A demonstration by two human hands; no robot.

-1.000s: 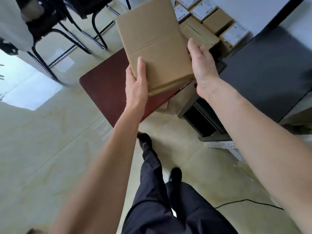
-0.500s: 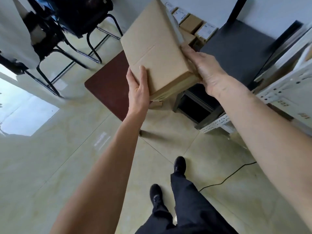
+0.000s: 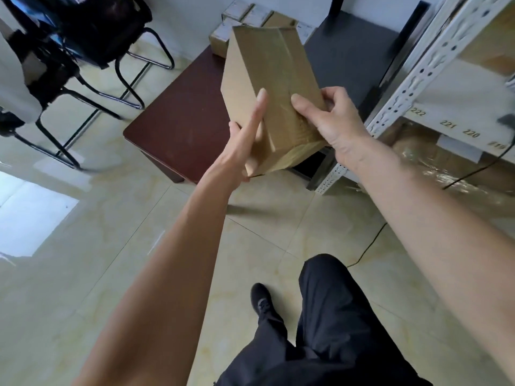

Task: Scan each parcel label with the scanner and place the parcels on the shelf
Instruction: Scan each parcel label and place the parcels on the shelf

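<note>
I hold a brown cardboard parcel up in front of me, tilted on edge with its taped side toward me. My left hand presses flat against its left face with straight fingers. My right hand grips its right edge, thumb on the taped side and fingers curled behind. No label shows on the faces toward me. The white metal shelf with numbered tags stands at the right. No scanner is in view.
A dark red low table stands under the parcel, with several labelled parcels stacked behind it by the wall. A dark grey surface lies beside the shelf. Black chairs stand at left. A black cable runs across the tiled floor.
I have turned right toward the shelf, which now fills the right edge. The parcel has rotated onto its edge, and my right hand has shifted to grip its right side.
</note>
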